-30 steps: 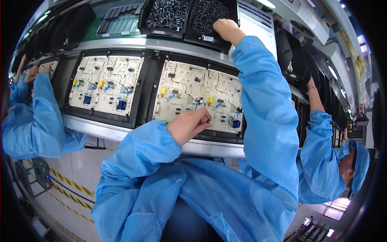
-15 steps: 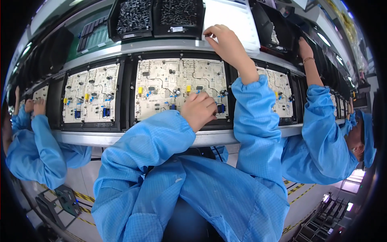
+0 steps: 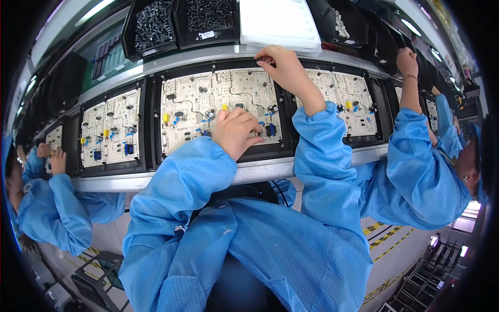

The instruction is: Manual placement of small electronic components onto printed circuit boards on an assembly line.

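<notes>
In front of me a pale circuit board (image 3: 182, 86) lies in a black carrier frame (image 3: 157, 114), fitted with yellow, blue and black components. My left hand (image 3: 236, 132) is over its near part, fingers curled and thumb close to the index finger, beside a blue component (image 3: 270, 130). Whatever that hand pinches is too small to name. Above the board's far right edge, my right hand (image 3: 285, 68) has thumb and index finger pinched round a small dark part (image 3: 259, 59), its kind unclear.
Black bins of small dark parts (image 3: 153, 26) stand beyond the rail, beside a white tray (image 3: 278, 23) and a bin with white parts (image 3: 340, 25). More framed boards (image 3: 112, 125) line both sides. Co-workers in blue sleeves (image 3: 416, 151) work at right and left.
My right hand has come back from the white tray's near edge to the board's far edge. My left hand has shifted a little on the board. The whole view has tilted slightly.
</notes>
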Motion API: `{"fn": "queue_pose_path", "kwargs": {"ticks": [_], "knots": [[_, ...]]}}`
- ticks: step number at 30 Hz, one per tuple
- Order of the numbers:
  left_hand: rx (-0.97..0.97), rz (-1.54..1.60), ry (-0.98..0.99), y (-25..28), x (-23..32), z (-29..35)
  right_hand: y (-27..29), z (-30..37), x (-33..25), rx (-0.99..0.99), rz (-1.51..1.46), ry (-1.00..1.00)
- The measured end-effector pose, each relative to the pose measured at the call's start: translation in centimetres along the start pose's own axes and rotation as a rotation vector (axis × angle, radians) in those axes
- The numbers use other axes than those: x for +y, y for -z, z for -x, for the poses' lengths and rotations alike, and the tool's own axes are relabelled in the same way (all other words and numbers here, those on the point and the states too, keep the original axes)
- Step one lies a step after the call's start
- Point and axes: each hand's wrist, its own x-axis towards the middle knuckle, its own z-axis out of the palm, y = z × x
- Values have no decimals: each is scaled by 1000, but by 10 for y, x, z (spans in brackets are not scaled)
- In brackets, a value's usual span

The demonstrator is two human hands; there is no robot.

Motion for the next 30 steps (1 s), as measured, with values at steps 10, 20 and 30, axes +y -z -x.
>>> {"fn": "queue_pose_path", "kwargs": {"ticks": [10, 20, 30], "knots": [[-26, -16, -13, 4, 1, -3, 2, 5, 5, 18, 78, 49], [120, -459, -234, -15, 19, -3, -3, 15, 5, -170, 110, 38], [30, -350, -71, 51, 8, -15, -7, 15, 13, -293, 118, 23]]}}
